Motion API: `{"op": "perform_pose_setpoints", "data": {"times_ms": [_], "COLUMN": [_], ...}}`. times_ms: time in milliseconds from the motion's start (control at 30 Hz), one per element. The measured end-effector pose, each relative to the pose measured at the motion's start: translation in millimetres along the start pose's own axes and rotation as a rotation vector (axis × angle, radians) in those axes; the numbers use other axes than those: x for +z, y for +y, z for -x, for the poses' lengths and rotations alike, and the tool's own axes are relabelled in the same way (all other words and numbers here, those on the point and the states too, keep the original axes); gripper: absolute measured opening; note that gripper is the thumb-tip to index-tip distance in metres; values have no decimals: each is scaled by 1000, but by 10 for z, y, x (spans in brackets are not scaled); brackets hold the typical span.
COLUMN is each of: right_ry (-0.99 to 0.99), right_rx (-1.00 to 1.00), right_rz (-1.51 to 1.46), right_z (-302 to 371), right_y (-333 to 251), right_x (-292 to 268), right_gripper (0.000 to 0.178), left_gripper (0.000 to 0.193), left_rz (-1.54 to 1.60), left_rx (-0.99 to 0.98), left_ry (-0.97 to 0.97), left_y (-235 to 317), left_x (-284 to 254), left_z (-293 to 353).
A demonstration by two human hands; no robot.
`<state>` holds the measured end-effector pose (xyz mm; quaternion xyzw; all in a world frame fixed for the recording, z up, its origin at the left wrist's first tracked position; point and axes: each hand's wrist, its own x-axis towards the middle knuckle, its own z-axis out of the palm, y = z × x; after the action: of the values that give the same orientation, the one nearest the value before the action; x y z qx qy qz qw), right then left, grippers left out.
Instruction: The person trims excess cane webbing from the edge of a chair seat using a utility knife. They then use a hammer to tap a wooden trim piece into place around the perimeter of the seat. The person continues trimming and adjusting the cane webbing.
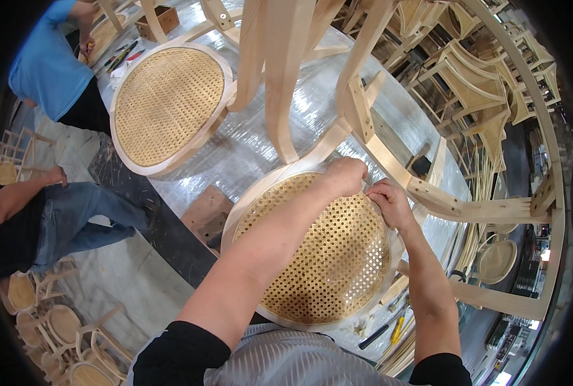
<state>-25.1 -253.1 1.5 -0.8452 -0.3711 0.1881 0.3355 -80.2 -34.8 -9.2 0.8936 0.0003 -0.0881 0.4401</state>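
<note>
Head view: at the far-right edge of the cane seat [328,257], left hand [347,175] and right hand [393,202] curl, grip closure and contents unclear; uneven pressure could crack that seat.

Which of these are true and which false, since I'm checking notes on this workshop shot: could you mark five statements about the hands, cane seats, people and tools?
1. The left hand and right hand are both at the far right part of the near cane seat. True.
2. The left forearm lies wholly outside the near cane seat. False: the left forearm crosses over it.
3. A second cane seat is farther off, to the left. True.
4. The person in a blue shirt is at the right of the picture. False: the person in a blue shirt is at the upper left.
5. The right hand holds the yellow tool. False: the yellow tool lies at the lower right, apart from both hands.
</note>
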Motion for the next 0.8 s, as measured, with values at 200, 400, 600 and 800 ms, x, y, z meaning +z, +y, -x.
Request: {"op": "perform_pose_setpoints", "data": {"times_ms": [200,400,600,800], "right_ry": [155,229,294,327], "right_rx": [224,369,453,408], "right_rz": [-169,-440,-441,-472], "right_z": [63,146,247,274], "right_y": [106,219,213,236], "right_x": [76,243,215,243], "right_gripper": [11,12,13,14], "left_gripper": [39,43,53,59], "left_rz": [13,-160,-276,-250], "left_rx": [-25,18,-46,-34], "left_ry": [-19,-152,-193,-185], "left_y": [-16,2,89,162], "left_x": [9,-7,7,1], "left_z": [-17,-90,-115,-109]}}
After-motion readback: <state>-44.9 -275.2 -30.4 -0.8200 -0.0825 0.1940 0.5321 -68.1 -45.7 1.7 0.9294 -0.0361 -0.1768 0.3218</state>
